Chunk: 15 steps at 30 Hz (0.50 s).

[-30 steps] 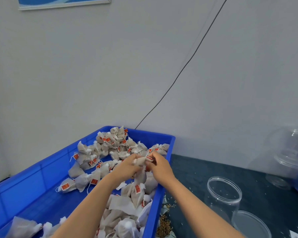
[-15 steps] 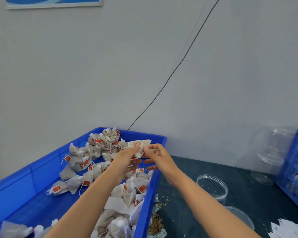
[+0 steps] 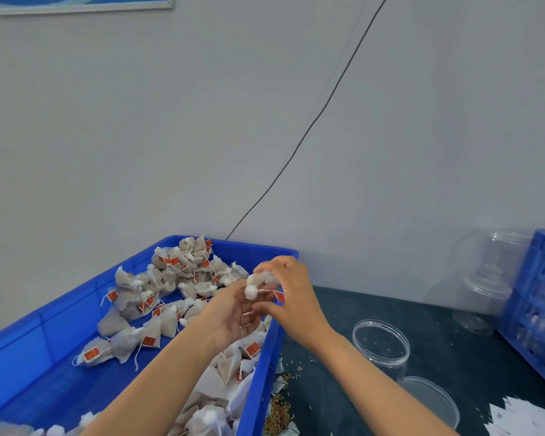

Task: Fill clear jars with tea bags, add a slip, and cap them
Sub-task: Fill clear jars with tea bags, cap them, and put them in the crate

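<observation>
A blue tray [image 3: 266, 369] on the left holds a pile of several grey tea bags [image 3: 183, 278] with red tags. Both my hands meet above the tray's right rim. My left hand [image 3: 233, 316] lies palm up with its fingers curled, and a small tea bag [image 3: 253, 284] with white knots sits at its fingertips. My right hand [image 3: 291, 297] pinches the same tea bag from the right, and its red tag hangs by my thumb. An open clear jar [image 3: 381, 344] stands on the dark table to the right, with its clear lid [image 3: 430, 401] lying in front of it.
A blue crate [image 3: 541, 309] stands at the right edge, with more clear jars [image 3: 488, 278] stacked by the wall behind it. White paper slips [image 3: 523, 420] lie at the bottom right. Loose tea crumbs [image 3: 279, 410] are scattered beside the tray. A black cable [image 3: 296, 146] runs down the wall.
My hands have lifted a tea bag out of the pile and carried it up and to the right, over the tray's right rim. My view has turned to the right.
</observation>
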Available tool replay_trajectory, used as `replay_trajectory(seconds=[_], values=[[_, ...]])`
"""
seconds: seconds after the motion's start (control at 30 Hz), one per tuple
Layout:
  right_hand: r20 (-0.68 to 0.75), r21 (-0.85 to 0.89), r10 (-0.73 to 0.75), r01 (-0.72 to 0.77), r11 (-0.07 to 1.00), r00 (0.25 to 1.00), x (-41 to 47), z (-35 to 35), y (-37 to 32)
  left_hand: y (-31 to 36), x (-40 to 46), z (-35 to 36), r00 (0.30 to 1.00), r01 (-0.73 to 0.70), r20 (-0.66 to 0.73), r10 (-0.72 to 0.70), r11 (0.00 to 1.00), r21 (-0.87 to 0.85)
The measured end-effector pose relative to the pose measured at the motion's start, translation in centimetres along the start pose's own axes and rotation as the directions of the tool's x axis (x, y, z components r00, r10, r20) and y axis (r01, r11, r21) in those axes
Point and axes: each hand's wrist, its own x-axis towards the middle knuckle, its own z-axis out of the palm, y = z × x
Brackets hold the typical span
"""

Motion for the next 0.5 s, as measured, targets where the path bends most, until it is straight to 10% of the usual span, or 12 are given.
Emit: replay_trajectory(seconds=[0.23,0.5], values=[[-0.058,-0.190,-0.082,0.070,0.979,0.995,-0.1,-1.2,0.3,-0.8,-0.1,1.0,0.993,-0.059,0.109,0.038,0.979,0.197],[-0.055,0.223,0.298,-0.279,0.934,0.953,-1.6,-3.7,0.4,-2.5,-0.3,2.1,0.929,-0.348,0.098,0.357,0.750,0.562]])
